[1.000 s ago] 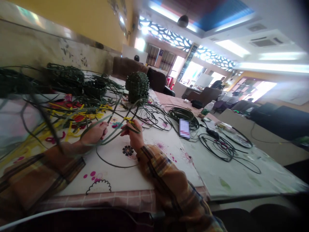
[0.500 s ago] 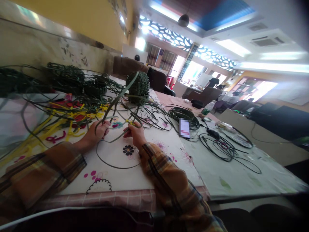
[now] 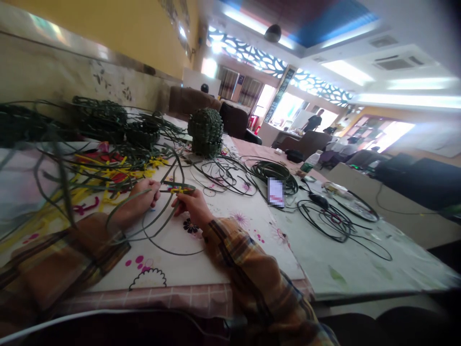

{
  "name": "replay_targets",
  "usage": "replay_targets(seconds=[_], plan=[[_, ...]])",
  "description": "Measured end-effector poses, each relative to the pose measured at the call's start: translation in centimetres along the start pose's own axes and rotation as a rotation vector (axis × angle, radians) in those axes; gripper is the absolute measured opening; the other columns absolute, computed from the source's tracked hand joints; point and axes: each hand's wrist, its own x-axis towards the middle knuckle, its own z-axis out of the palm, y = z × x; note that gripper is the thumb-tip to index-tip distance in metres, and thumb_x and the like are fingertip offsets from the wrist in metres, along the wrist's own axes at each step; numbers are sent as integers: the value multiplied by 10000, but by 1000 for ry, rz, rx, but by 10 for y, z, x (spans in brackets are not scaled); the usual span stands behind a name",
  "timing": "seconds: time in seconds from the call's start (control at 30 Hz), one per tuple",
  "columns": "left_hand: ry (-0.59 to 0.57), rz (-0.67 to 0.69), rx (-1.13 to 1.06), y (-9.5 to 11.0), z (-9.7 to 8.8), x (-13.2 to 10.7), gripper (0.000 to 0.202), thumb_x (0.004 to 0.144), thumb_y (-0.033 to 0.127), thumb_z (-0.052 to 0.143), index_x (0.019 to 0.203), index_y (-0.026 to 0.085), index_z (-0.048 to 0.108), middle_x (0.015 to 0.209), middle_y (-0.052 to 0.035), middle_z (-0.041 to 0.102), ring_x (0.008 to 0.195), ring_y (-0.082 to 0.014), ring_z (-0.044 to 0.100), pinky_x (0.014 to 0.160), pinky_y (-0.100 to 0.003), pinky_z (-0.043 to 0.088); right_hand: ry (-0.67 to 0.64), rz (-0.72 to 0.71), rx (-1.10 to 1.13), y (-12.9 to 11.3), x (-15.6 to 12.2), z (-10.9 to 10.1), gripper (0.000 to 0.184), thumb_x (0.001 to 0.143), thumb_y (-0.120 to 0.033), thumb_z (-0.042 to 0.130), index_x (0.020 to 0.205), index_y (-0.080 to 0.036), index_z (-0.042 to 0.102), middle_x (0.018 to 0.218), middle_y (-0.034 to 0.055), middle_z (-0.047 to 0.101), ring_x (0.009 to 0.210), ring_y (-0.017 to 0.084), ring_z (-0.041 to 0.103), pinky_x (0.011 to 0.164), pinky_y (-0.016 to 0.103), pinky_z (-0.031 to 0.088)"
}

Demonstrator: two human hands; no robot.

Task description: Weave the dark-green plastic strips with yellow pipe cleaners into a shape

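Above floral tabletop point(image 3: 187, 271), dark green strip point(image 3: 185, 185) is held between hands: pinched by right hand point(image 3: 194, 206) beside yellow strip point(image 3: 177, 191), gripped in curled left hand point(image 3: 144, 197). Yellow strip could be dislodged by uneven tugging; green strip kinked by sharp bending; loose loop point(image 3: 176, 253) snagged by plaid right sleeve point(image 3: 245, 250).

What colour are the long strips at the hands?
The strips are green, seen best in the head view.

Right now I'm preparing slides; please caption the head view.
Left hand and right hand pinch thin green strips over a white floral tablecloth, before a rounded green woven form.
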Motion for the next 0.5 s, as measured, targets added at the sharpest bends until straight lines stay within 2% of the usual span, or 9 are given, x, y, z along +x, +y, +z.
replay_targets(seconds=[0.13, 0.33, 0.5], plan=[[-11, 1, -2, 10, 0, -6, 149, 855, 341, 499, 844, 193, 505, 585, 49, 513, 435, -94, 444, 414, -196, 341, 97, -41, 45, 2, 1, 2, 90, 839, -221, 602, 827, -165, 533, 598, -20, 659, 374, 114, 572, 397, 242, 536], [10, -22, -2, 13, -1, -4, 223, 839, 363, 514, 710, 182, 499, 555, 32, 515, 410, -98, 452, 422, -212, 355, 156, -119, 95, -2, 0, 2, 191, 854, -281, 636, 794, -185, 483, 618, -19, 661, 384, 108, 577, 407, 243, 538], [78, -1, 62, 10, -3, -2, 274, 862, 350, 516, 648, 180, 490, 573, 11, 542, 457, -109, 506, 454, -209, 385, -3, -47, 78, -5, -6, 5, 188, 846, -299, 664, 857, -174, 525, 634, -18, 678, 420, 111, 598, 445, 246, 561]])
